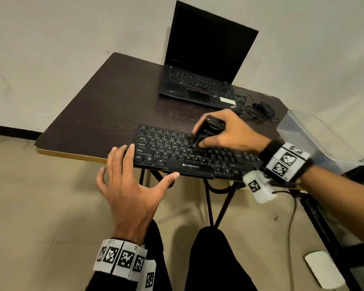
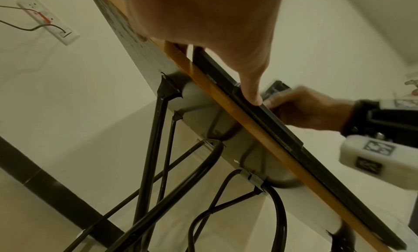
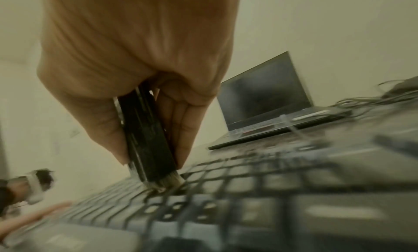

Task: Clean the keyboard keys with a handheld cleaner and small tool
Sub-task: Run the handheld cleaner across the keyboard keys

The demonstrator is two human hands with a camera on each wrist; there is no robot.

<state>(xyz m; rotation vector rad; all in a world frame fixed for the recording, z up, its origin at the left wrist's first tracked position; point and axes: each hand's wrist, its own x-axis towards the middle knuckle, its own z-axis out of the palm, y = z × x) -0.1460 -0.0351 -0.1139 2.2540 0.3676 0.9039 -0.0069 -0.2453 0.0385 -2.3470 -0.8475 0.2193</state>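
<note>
A black keyboard [image 1: 177, 152] lies along the near edge of the dark table [image 1: 105, 106]. My right hand [image 1: 225, 131] grips a black handheld cleaner [image 1: 206, 131] and holds its brush end down on the upper middle keys. In the right wrist view the cleaner [image 3: 147, 138] stands nearly upright between thumb and fingers, its bristles [image 3: 162, 184] on the keys [image 3: 226, 193]. My left hand [image 1: 130, 177] is spread, its fingers resting at the keyboard's left end. Its thumb [image 2: 253, 93] presses on the keyboard's front edge [image 2: 282, 129]. I see no separate small tool.
An open black laptop [image 1: 204, 66] stands at the back of the table, with a mouse and tangled cable [image 1: 259, 108] to its right. A clear plastic box [image 1: 315, 139] sits at the right edge. My knees [image 1: 210, 259] are under the table, among its black legs [image 2: 153, 148].
</note>
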